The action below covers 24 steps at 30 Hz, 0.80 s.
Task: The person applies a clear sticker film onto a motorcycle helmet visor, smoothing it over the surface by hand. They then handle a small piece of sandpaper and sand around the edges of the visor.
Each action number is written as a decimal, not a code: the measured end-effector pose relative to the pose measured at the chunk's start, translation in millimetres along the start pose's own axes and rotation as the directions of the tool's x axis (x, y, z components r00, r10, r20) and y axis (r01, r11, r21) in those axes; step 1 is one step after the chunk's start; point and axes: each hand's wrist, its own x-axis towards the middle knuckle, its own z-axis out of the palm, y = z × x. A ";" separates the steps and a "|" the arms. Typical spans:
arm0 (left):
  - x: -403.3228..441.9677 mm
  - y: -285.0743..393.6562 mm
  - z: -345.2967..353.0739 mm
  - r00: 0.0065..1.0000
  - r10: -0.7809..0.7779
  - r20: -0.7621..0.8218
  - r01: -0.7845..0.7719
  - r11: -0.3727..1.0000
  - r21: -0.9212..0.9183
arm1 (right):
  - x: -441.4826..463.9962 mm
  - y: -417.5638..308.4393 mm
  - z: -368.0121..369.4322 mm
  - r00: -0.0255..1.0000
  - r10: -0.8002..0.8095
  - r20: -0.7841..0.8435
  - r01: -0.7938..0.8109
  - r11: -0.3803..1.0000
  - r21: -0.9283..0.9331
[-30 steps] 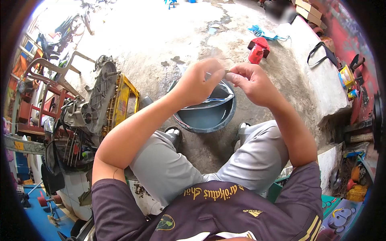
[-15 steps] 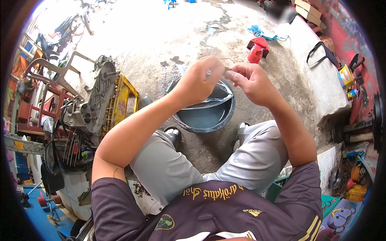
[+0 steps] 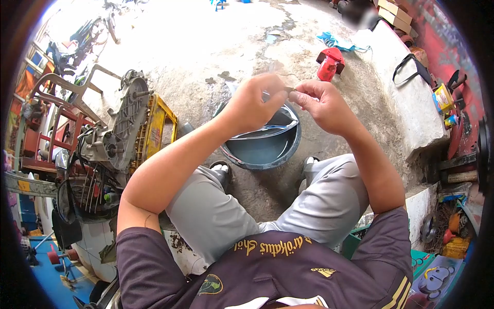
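Note:
My left hand (image 3: pixel 258 103) is raised over the basin, its fingers bent and closed, partly blurred. Close beside it, my right hand (image 3: pixel 323 105) pinches with thumb and forefinger at a tiny dark thing, too small to name, between the two hands. Below them on the floor stands a round dark basin (image 3: pixel 267 164) of greyish water. A clear, shiny sheet-like item (image 3: pixel 267 132) lies across the basin, partly covered by my left hand.
A metal engine casing (image 3: pixel 126 129) and a yellow crate (image 3: pixel 158 129) stand at the left. Beyond my right hand are a red container (image 3: pixel 328 67) and a blue cloth (image 3: pixel 337 41). A black strap bag (image 3: pixel 411 69) lies on the white ledge (image 3: pixel 383 77).
The fingers of my left hand have shifted slightly beside my right fingertips. My right hand has barely moved.

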 end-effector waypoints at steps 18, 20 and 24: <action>-0.9 -0.1 -5.6 1.000 -0.001 -0.001 0.001 1.000 0.007 | 1.0 -3.1 2.3 1.000 -0.026 0.012 0.025 0.996 0.081; -1.2 -1.5 -5.4 1.000 -0.016 0.004 0.016 1.000 0.015 | 1.1 -2.4 1.4 1.000 -0.017 0.026 0.015 0.997 0.080; -1.6 -4.2 -4.3 0.998 -0.058 0.025 0.058 0.998 -0.005 | 0.9 -0.9 2.7 0.998 -0.059 0.023 0.056 0.994 0.098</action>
